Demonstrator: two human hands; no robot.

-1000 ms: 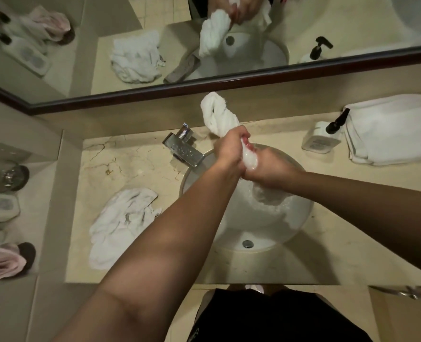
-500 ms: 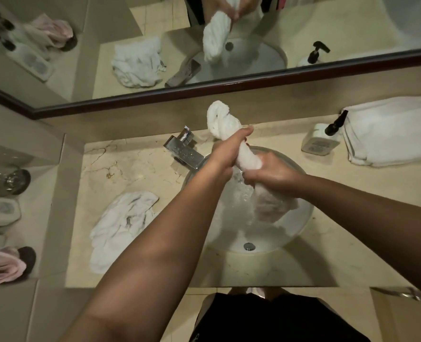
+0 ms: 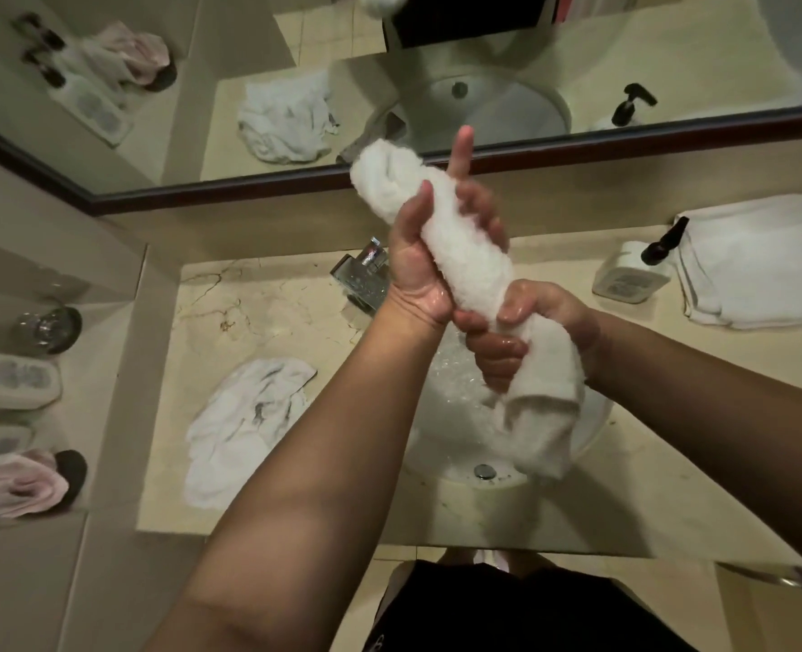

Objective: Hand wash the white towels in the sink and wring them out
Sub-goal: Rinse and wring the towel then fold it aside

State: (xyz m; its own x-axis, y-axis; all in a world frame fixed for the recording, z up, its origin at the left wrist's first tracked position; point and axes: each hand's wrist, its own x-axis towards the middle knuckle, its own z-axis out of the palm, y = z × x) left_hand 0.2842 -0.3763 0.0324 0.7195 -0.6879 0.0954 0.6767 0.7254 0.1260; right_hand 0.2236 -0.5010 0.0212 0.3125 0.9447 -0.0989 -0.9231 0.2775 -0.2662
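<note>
I hold a wet white towel (image 3: 465,256) rolled into a thick rope above the round white sink (image 3: 592,430). My left hand (image 3: 429,256) grips its upper part, thumb along the roll and one finger pointing straight up. My right hand (image 3: 526,327) grips the lower part, fingers curled round it and glistening wet. The towel's loose end (image 3: 545,430) hangs down into the basin beside the drain (image 3: 484,472). A crumpled white towel (image 3: 244,425) lies on the counter left of the sink. A folded white towel (image 3: 761,261) sits on the counter at the right.
A chrome faucet (image 3: 364,275) stands behind the sink, just left of my left wrist. A soap pump bottle (image 3: 634,270) sits right of the sink. A mirror (image 3: 436,77) runs along the back wall. A left-hand ledge holds a glass (image 3: 49,324), bottles and a pink cloth (image 3: 11,487).
Both hands have risen toward the camera with the towel. The roll now stands higher above the basin, and my left hand has shifted its grip, one finger now extended.
</note>
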